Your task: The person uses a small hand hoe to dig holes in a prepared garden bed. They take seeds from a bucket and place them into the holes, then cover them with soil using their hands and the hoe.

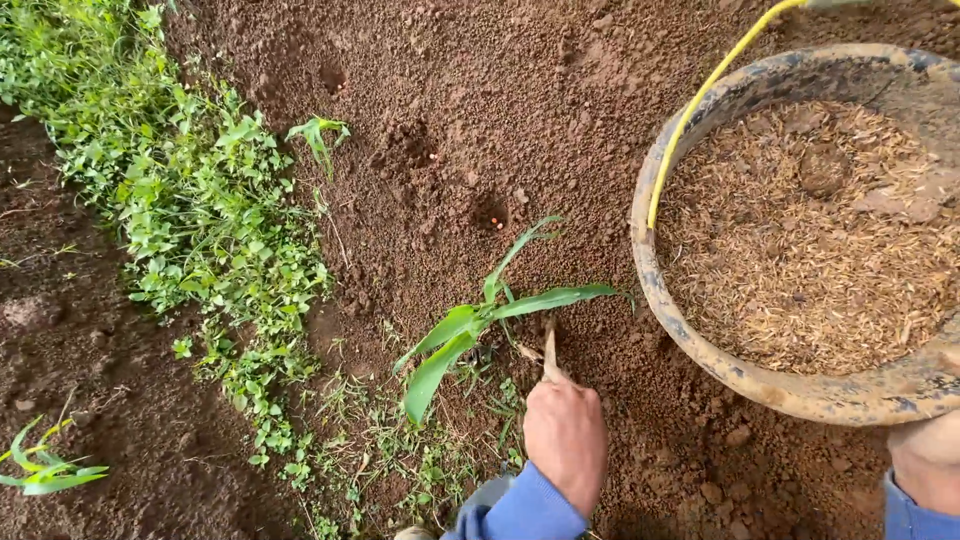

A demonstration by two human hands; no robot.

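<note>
My left hand (565, 432), in a blue sleeve, is closed around a thin wooden stick (549, 352) whose tip pokes into the brown soil beside a young maize plant (470, 325). At the lower right, my right hand (928, 458) rests against the near rim of a round, worn basin (648, 270). Its fingers are hidden and the frame edge cuts it off. The basin is full of dry, straw-coloured husks (810, 240), and a yellow cord (700, 100) rises from it. Small holes in the soil (492, 214) (428, 152) show pale seeds inside.
A band of low green weeds (200, 200) runs down the left side. Another small seedling (318, 135) stands at the top, and one more (45, 470) grows at the lower left. Loose clods lie on the soil near the basin (720, 470).
</note>
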